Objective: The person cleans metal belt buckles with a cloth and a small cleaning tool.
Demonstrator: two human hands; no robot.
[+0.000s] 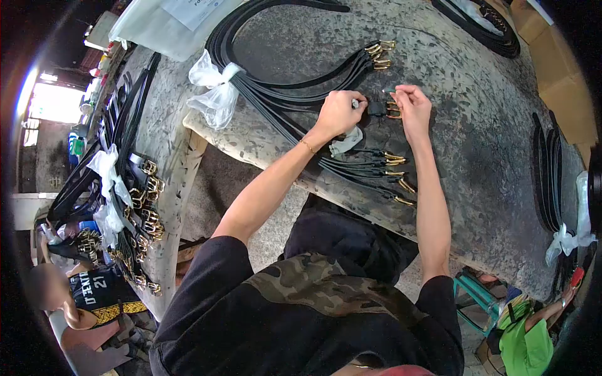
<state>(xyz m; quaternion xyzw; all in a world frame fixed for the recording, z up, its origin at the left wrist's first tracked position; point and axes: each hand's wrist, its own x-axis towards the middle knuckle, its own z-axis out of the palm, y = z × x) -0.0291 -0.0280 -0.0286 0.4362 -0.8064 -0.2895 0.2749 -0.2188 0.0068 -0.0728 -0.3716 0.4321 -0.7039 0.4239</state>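
Black belts (276,94) lie bundled on the worktable, tied with a white plastic strip (216,88). My left hand (342,114) is closed over the belts, with a bit of pale crumpled cloth (347,143) showing below it and a whitish end between its fingers. Just right of it is a black belt end (377,109) with a gold buckle (394,110). Beside this buckle my right hand (414,113) pinches a small thin thing (388,92), too small to name. More gold buckles (380,53) lie above the hands, and others (395,160) below.
A worn, stained worktable (483,169) stretches around the hands. Coiled belts (486,28) lie at the far right, more belts (547,175) at the right edge. Buckled belts (141,200) fill the left bench. A white bag (169,28) is upper left. Two people (100,291) sit nearby.
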